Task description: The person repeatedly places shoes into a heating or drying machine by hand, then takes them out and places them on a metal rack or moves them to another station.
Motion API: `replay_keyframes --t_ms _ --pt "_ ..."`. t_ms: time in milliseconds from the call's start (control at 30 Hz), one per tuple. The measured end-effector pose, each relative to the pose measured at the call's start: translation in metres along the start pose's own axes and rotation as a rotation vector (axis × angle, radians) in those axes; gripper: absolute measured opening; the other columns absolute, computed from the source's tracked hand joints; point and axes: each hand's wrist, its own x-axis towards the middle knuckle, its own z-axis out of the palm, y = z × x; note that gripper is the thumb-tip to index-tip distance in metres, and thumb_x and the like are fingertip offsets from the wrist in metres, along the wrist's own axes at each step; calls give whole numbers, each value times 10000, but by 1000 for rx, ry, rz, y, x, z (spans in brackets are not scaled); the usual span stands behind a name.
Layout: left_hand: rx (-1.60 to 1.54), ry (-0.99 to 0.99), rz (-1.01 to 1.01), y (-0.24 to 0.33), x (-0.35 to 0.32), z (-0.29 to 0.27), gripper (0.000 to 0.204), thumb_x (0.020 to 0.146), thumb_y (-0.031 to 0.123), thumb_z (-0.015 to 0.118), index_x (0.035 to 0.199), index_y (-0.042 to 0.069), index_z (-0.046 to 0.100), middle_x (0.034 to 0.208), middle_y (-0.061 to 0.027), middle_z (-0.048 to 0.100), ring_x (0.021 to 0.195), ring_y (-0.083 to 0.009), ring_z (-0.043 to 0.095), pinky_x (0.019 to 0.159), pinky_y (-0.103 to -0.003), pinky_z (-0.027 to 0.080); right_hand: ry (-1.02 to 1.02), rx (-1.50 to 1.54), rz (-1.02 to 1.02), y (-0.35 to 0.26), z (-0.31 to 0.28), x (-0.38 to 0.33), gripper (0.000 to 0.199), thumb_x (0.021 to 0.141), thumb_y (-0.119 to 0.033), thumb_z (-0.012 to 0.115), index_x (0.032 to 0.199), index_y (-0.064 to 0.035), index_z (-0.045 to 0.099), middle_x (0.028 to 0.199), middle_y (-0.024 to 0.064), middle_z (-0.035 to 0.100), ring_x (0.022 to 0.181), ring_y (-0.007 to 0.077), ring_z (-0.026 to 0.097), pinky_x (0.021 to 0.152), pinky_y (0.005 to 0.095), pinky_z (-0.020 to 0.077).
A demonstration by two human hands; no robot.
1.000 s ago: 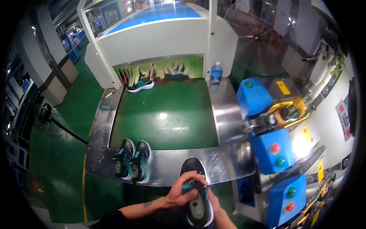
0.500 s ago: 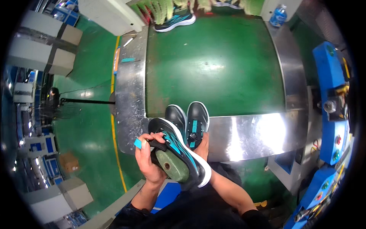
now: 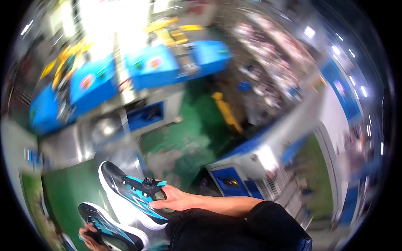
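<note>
My right hand (image 3: 175, 198) grips a black and teal sneaker (image 3: 133, 192) by its heel end, thumb and fingers around the opening. A black dial (image 3: 148, 181) sits on its tongue, and its thick white sole faces down left. At the lower left, my left hand (image 3: 88, 236) is closed on the side of a second black and teal sneaker (image 3: 109, 225), with a teal tab by the fingers. A green shoe last (image 3: 116, 242) fills that second sneaker's opening. The two sneakers are held apart, toes pointing up left.
Blue machine housings (image 3: 153, 65) with coloured buttons stand ahead on the left, beside a metal table (image 3: 69, 140). A green belt surface (image 3: 69, 182) lies at the left. A grey and blue machine (image 3: 236, 180) stands at the right, a yellow bar (image 3: 227, 113) near it. Much is blurred.
My view has swung to the right, away from the table and belt. Both hands have lifted a sneaker each; the two sneakers, close together before, are now further apart.
</note>
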Motion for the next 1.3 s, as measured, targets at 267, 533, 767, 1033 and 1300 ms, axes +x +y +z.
replay_keyframes --t_ms 267,533,767,1033,1300 --pt "-971 -1283 -112 104 -85 230 375 930 396 425 1000 30 471 780 -97 546 776 -204 512 843 -377 380 911 -84 -159 -127 -16 -272 683 784 -257 721 1303 -10 351 1208 56 467 1092 157 424 976 317 335" --pt "-873 -2207 -472 188 -278 348 188 776 83 649 841 83 473 763 -76 612 787 -192 609 966 -401 325 2255 -159 275 -62 98 -487 688 708 -140 718 1280 50 386 1194 170 519 1079 232 506 957 337 373" --pt "-305 -2364 125 181 -395 437 244 728 132 655 935 24 583 824 -95 584 779 -151 531 739 -293 453 2479 -541 395 -43 16 -503 576 782 -60 570 1290 85 340 1289 228 411 1201 366 406 1015 381 318" --pt "-515 -2046 197 161 -285 356 371 764 131 643 1102 13 544 1065 -145 588 1010 -296 567 887 -352 441 1862 -747 -673 -77 -26 -302 223 786 -7 513 1003 43 514 923 170 563 832 240 576 785 335 476" --pt "-72 -1182 -134 15 -44 158 244 820 146 584 1019 6 598 1006 -147 634 939 -266 611 805 -335 477 612 -726 -328 -115 60 -52 116 838 -22 543 911 7 629 839 141 646 770 235 628 707 307 489"
